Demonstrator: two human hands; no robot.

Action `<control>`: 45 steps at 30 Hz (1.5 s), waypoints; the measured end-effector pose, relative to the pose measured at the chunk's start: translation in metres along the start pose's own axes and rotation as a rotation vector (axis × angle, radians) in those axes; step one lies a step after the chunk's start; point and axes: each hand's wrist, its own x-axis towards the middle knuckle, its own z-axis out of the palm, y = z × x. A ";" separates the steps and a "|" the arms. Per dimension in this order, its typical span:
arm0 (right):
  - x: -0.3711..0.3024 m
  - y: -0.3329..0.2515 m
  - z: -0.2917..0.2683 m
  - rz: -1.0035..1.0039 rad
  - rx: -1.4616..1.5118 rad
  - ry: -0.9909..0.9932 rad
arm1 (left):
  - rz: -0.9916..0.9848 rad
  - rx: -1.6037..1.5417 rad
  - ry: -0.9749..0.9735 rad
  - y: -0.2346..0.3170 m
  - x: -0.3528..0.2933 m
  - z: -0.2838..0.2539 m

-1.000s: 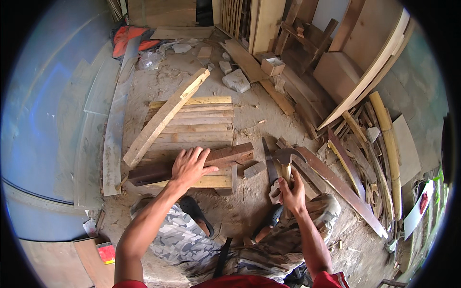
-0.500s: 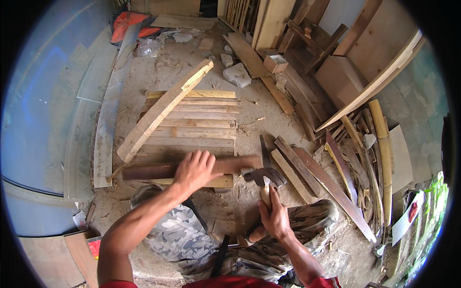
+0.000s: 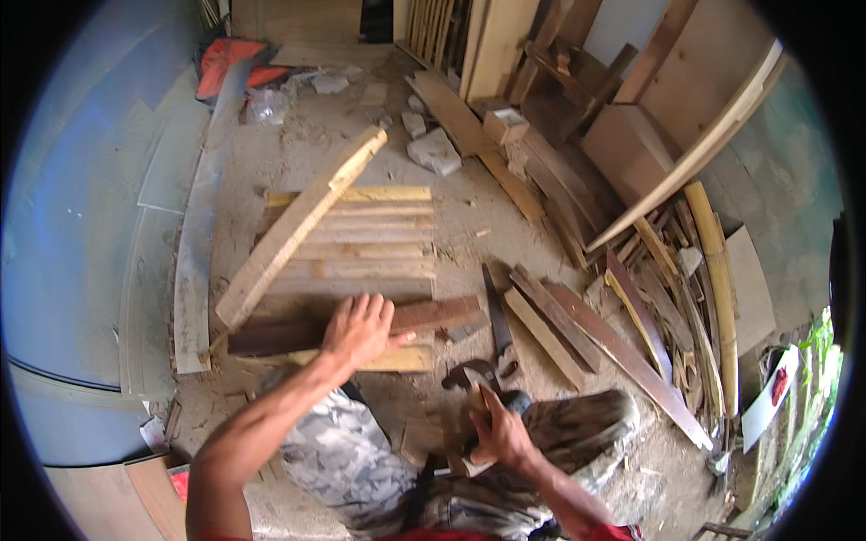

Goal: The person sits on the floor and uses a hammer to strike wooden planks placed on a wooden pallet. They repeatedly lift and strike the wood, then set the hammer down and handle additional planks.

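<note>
My left hand [image 3: 359, 332] lies over a dark brown wooden bar [image 3: 439, 313], fingers across its top and thumb along the near side. The bar rests across the near end of a panel of pale wooden slats [image 3: 361, 251]. A long, rough light-wood beam [image 3: 293, 236] slants over the panel's left part. In front of my right knee, my right hand [image 3: 505, 435] is closed round the handle of a claw hammer [image 3: 471, 372]. The hammer's dark head is held low, near a handsaw [image 3: 497, 311] on the ground.
Several loose boards [image 3: 613, 347] lie to the right, beside a pile of scrap wood and a bamboo pole [image 3: 713, 270]. A stone block [image 3: 434, 152] and a small box [image 3: 505, 126] stand farther back. A blue-grey wall [image 3: 81, 216] runs along the left.
My right hand has moved down and slightly left with the hammer, towards my lap. My left hand remains on the brown bar. The whole view has shifted slightly.
</note>
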 end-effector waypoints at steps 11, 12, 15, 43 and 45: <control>0.011 -0.016 -0.022 -0.327 0.168 0.423 | 0.017 0.088 0.074 0.010 -0.002 -0.009; 0.007 -0.018 -0.022 -0.373 0.055 0.365 | 0.036 0.115 0.069 0.011 -0.003 -0.008; 0.000 -0.027 -0.051 -0.170 0.212 0.408 | -0.039 -0.003 0.032 0.005 0.000 -0.004; 0.005 -0.046 0.000 0.125 1.047 0.471 | -0.058 -0.141 -0.056 -0.002 0.010 0.000; -0.003 -0.039 0.005 0.126 0.699 0.162 | -0.047 -0.137 -0.035 -0.004 0.010 -0.001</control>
